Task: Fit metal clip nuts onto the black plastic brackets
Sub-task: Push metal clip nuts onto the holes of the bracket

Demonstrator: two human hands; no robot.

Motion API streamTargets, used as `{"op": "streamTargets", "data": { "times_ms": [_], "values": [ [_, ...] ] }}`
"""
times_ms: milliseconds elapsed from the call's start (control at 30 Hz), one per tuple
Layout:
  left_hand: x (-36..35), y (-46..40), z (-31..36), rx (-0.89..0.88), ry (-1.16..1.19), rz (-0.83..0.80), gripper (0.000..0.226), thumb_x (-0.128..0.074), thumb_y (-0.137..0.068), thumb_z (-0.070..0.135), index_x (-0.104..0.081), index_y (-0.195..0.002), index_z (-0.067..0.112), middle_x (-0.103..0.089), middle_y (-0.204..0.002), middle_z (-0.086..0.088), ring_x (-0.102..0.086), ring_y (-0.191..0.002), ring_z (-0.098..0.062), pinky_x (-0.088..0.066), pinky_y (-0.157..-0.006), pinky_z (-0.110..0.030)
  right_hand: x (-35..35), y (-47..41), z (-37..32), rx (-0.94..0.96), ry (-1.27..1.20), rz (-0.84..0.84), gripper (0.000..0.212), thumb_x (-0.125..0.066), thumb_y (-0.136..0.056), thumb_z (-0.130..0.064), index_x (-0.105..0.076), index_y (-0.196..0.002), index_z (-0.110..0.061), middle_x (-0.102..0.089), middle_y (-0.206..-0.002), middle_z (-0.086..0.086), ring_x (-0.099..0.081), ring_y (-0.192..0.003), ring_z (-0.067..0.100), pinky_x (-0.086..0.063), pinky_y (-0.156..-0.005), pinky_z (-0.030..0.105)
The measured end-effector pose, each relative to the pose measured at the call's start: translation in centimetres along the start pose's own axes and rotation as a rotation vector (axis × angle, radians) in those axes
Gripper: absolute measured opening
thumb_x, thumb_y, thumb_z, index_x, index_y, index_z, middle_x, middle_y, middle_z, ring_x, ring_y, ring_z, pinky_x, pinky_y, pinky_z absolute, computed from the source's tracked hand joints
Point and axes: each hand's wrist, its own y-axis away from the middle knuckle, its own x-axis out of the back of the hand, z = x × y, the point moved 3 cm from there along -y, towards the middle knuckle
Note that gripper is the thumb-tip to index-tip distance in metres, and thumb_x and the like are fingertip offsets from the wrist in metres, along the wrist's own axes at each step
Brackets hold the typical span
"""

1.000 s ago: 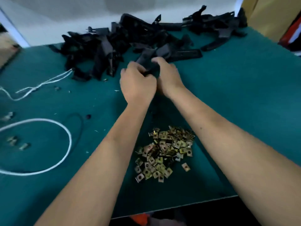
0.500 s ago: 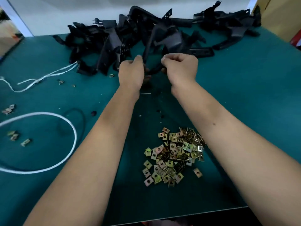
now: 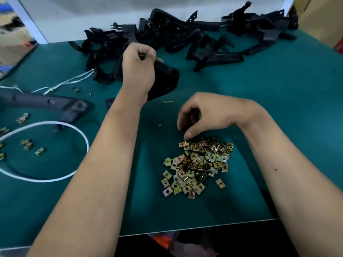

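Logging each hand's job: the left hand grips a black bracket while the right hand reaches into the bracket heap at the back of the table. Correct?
Not quite. The left hand does grip a black bracket, but the head view shows the right hand over the pile of clip nuts near the front edge.

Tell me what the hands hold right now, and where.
Left hand grips a black bracket by its upper end. Right hand pinches at the clip nuts; whether it holds one cannot be told.
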Motion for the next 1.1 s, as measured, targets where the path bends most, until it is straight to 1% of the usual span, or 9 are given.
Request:
{"op": "streamTargets", "data": {
  "times_ms": [67,167,233,333,433,533,667,967,1100],
  "values": [
    [0.7,0.7,-1.7,-0.087,-0.1,-0.017,0.012,-0.05,-0.102,0.005,-0.051,-0.093,0.013,-0.07,-0.101,-0.02,-0.066,-0.073,-0.001,-0.055,-0.084,-0.03,-0.2,0.2,0.1,0.008,0.036,-0.021,0.019,-0.089,-0.077,-0.032,-0.079,-0.093,-0.031,-0.072,-0.083,-0.01,-0.063,-0.073,0.005,-0.049,-0.063,0.023],
    [1.1,1.9,-4.3,-0.13,-0.273,-0.003,0.008,-0.048,-0.106,0.016,-0.052,-0.099,0.014,-0.062,-0.086,0.005,-0.055,-0.068,0.011,-0.041,-0.067,-0.01,-0.6,0.3,0.1,0.017,0.048,-0.044,0.012,-0.087,-0.079,-0.026,-0.078,-0.085,-0.032,-0.074,-0.087,-0.007,-0.067,-0.076,0.011,-0.053,-0.069,0.03],
    [1.2,2.5,-5.1,-0.162,-0.36,0.023,0.017,-0.045,-0.108,0.026,-0.053,-0.107,0.011,-0.054,-0.082,0.013,-0.052,-0.068,0.004,-0.034,-0.061,-0.021,-0.6,0.4,0.3,0.026,0.043,-0.047,0.013,-0.086,-0.08,-0.023,-0.076,-0.082,-0.031,-0.075,-0.085,-0.007,-0.067,-0.073,0.01,-0.053,-0.065,0.027],
    [1.0,3.0,-4.8,-0.268,-0.367,0.051,0.03,-0.041,-0.109,0.031,-0.052,-0.116,0.004,-0.055,-0.077,0.002,-0.047,-0.063,-0.015,-0.033,-0.061,-0.036,-0.2,0.6,0.9,0.036,-0.057,0.059,0.01,-0.083,-0.084,-0.015,-0.075,-0.086,-0.021,-0.076,-0.083,-0.006,-0.07,-0.074,0.007,-0.054,-0.069,0.021],
    [0.4,3.8,-4.3,-0.324,-0.323,0.046,0.033,-0.039,-0.111,0.031,-0.052,-0.109,0.001,-0.049,-0.069,0.003,-0.042,-0.058,-0.013,-0.03,-0.055,-0.033,0.1,0.2,1.3,0.035,-0.4,0.347,0.007,-0.074,-0.091,-0.002,-0.068,-0.092,-0.006,-0.075,-0.083,0.007,-0.069,-0.072,0.02,-0.056,-0.064,0.03],
    [-0.3,4.3,-4.2,-0.346,-0.275,0.02,0.036,-0.039,-0.111,0.028,-0.061,-0.103,0.0,-0.058,-0.074,-0.002,-0.051,-0.07,-0.017,-0.035,-0.06,-0.028,-0.3,-0.4,1.6,0.001,-0.731,0.574,0.009,-0.065,-0.095,0.004,-0.067,-0.096,-0.005,-0.068,-0.078,0.005,-0.059,-0.069,0.013,-0.052,-0.06,0.024],
    [-0.9,4.3,-4.2,-0.362,-0.26,-0.022,0.038,-0.039,-0.111,0.028,-0.066,-0.099,0.004,-0.067,-0.085,-0.002,-0.059,-0.081,-0.017,-0.041,-0.069,-0.018,-1.1,-0.9,1.8,-0.03,-0.906,0.623,0.019,-0.06,-0.098,0.004,-0.074,-0.097,-0.009,-0.067,-0.084,0.002,-0.06,-0.077,0.012,-0.052,-0.065,0.023],
    [-0.8,4.3,-4.0,-0.421,-0.268,0.011,0.038,-0.039,-0.111,0.028,-0.064,-0.098,0.002,-0.068,-0.08,-0.011,-0.058,-0.07,-0.02,-0.045,-0.066,-0.036,-1.6,-1.3,1.2,-0.006,-1.014,0.7,0.009,-0.069,-0.093,0.005,-0.07,-0.101,0.001,-0.072,-0.083,0.009,-0.071,-0.073,0.016,-0.058,-0.065,0.022],
    [-0.9,4.4,-3.6,-0.454,-0.261,-0.003,0.037,-0.04,-0.11,0.025,-0.064,-0.098,0.0,-0.067,-0.081,-0.005,-0.059,-0.073,-0.017,-0.044,-0.066,-0.027,-1.6,-1.3,1.1,-0.015,-1.015,0.709,0.007,-0.069,-0.093,0.002,-0.072,-0.099,0.002,-0.071,-0.082,0.009,-0.07,-0.07,0.015,-0.058,-0.065,0.022]
  ]
}}
